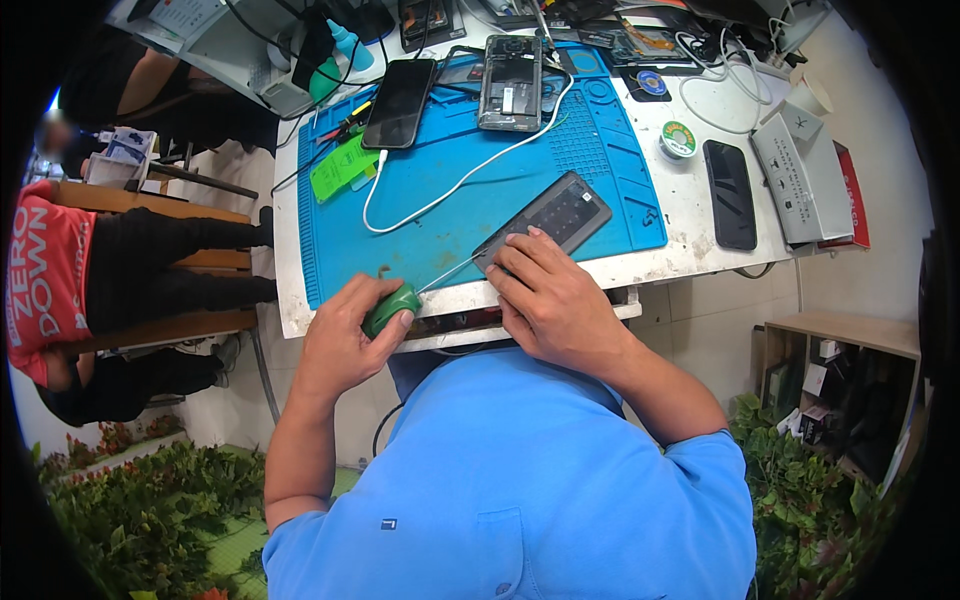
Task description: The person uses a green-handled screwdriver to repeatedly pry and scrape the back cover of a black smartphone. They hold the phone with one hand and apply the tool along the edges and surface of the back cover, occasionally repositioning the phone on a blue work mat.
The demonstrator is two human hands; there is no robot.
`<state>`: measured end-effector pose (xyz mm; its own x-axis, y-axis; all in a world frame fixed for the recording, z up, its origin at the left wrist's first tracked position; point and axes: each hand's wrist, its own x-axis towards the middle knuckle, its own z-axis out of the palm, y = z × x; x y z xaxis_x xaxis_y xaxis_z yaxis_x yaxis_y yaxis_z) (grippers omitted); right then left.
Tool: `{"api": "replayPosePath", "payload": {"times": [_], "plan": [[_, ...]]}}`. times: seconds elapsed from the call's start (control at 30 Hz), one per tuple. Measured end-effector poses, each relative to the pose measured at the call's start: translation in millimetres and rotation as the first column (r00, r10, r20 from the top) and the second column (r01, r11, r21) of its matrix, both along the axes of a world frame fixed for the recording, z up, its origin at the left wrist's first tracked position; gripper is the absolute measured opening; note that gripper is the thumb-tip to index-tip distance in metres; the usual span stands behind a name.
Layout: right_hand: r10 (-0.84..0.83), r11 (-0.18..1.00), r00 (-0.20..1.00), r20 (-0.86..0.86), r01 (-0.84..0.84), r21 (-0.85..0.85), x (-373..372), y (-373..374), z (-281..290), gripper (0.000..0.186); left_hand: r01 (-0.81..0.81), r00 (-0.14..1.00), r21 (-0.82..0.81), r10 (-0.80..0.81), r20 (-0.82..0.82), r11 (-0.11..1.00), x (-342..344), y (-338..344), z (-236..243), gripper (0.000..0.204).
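Note:
My left hand point(345, 335) is closed round the green handle of a screwdriver point(392, 309). Its thin metal shaft points up and right, and the tip meets the near left end of a dark grey phone point(562, 212). That phone lies at a slant on the blue work mat point(430, 245), near the mat's front edge. My right hand point(560, 305) grips the phone's near end, fingers on top and thumb at the lower edge. What the screwdriver tip touches is partly hidden by my right fingers.
Toward the back of the mat lie a black phone point(400, 103) with a white cable point(470, 178) and an opened phone point(511, 85). At right are a small round tin point(678, 140), another black phone point(731, 195) and a white box point(797, 180). People sit at far left.

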<state>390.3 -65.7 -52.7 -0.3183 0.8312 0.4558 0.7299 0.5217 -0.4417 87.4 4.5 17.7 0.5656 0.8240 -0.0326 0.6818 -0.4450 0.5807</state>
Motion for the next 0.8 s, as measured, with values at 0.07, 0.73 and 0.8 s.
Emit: {"api": "replayPosePath", "payload": {"times": [0.07,0.73,0.8], "plan": [[0.003,1.000,1.000,-0.002,-0.003,0.003,0.2,0.3,0.5,0.040,-0.005,1.000,-0.011,0.005,0.004,1.000,-2.3,0.2,-1.6,0.036],[0.065,0.997,0.998,0.009,-0.066,0.032,10.0,3.2,0.3,0.046,0.014,1.000,-0.033,-0.015,-0.010,0.999,-0.1,1.4,1.4,0.037],[0.065,0.997,0.998,0.004,-0.066,0.032,9.5,3.3,1.1,0.045,0.023,0.999,-0.017,-0.023,0.026,1.000,3.5,0.7,-2.0,0.036]]}}
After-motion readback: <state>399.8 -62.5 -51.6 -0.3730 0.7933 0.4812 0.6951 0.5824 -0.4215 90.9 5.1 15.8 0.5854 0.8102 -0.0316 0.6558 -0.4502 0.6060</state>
